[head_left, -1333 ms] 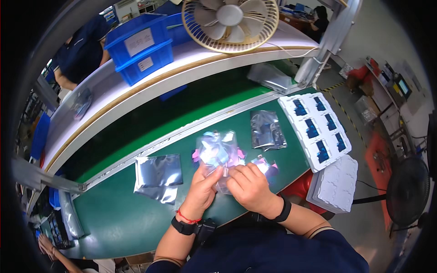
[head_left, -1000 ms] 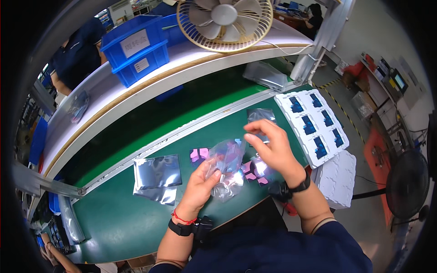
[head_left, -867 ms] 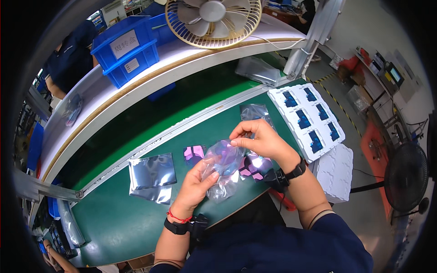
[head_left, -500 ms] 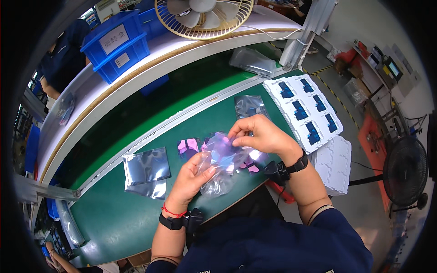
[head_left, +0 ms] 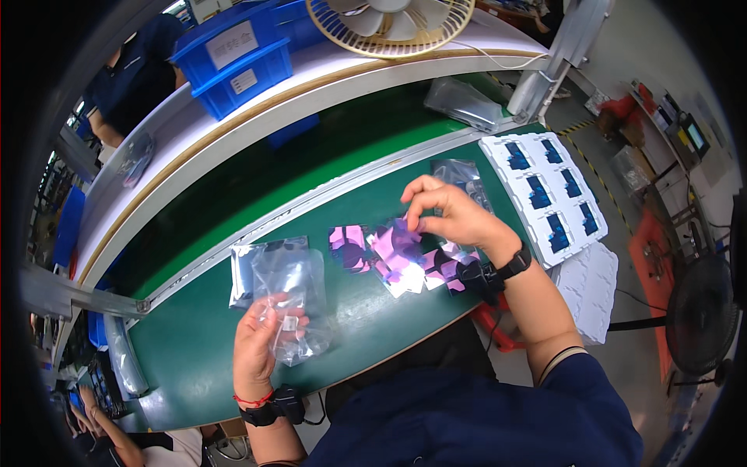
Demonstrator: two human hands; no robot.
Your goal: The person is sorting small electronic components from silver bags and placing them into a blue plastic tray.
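Observation:
My left hand grips a clear plastic bag with a small white label, held over the left part of the green table. The bag partly covers silvery bags lying flat there. My right hand is closed in a pinch at the upper edge of a shiny pink-purple sheet. Its fingertips hide where they meet the sheet. Around it lie similar purple pieces with dark, cut-out-looking patterns, one piece to the left and another partly under my right wrist.
Beyond my right hand lies another silvery bag. A white tray with several dark blue parts stands at the right, with white trays below it. Blue bins and a fan sit on the shelf behind.
My left hand has moved left with the clear bag, away from my right hand. The purple sheet, earlier seen through the bag, now shows uncovered by my right fingers. The view has shifted.

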